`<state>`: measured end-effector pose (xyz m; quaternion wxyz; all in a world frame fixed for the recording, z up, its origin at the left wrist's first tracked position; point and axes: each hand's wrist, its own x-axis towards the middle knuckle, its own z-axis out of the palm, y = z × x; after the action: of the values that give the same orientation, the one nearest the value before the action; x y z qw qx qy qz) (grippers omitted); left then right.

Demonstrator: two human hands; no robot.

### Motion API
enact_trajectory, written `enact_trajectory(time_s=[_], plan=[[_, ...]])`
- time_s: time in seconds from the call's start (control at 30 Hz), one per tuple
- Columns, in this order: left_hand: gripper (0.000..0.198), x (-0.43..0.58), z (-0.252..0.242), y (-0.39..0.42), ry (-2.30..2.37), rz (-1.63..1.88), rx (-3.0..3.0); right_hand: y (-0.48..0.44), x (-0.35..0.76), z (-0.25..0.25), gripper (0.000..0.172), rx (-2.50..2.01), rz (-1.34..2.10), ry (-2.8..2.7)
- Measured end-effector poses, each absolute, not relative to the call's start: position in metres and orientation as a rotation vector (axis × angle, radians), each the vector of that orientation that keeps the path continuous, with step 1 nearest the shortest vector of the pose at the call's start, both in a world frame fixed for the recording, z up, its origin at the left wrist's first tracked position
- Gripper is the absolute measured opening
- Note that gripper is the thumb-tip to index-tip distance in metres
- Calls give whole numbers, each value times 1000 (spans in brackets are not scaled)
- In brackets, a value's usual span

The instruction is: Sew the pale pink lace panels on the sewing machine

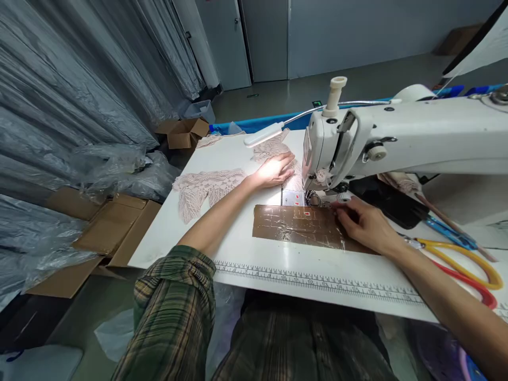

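Observation:
My left hand (274,170) lies flat, fingers stretched out, on a pale pink lace piece (292,177) just left of the needle area of a white sewing machine (321,137). My right hand (363,222) is at the right of the presser foot, fingers bent and thumb drawn in; what they pinch, if anything, is hidden. Beneath it is a shiny brown taped strip (293,227) on the white table (234,251). Another lace piece (206,188) lies to the left of my left forearm.
Yellow-handled scissors (464,254) and a red handle (472,283) lie at the right, near blue snips (452,233) and a black object (387,201). A printed ruler (309,280) runs along the front edge. Cardboard boxes (119,222) stand on the floor at left.

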<state>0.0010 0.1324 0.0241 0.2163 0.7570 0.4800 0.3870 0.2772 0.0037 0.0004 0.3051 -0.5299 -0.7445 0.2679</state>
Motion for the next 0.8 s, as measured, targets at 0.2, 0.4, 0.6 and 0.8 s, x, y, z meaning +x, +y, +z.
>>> enact_trajectory(time_s=[0.2,0.4,0.6,0.8], plan=[[28,-59,35,72,1492,769,2350,-5,278,-5,25,-1285,537,-2138],[31,-118,36,18,2128,744,2046,-9,277,-21,21,-1185,361,-2227],[24,-129,28,11,2130,796,1881,-7,280,-32,29,-1116,190,-2248],[25,-131,26,9,2084,754,2018,-5,283,-33,32,-1146,168,-2278]])
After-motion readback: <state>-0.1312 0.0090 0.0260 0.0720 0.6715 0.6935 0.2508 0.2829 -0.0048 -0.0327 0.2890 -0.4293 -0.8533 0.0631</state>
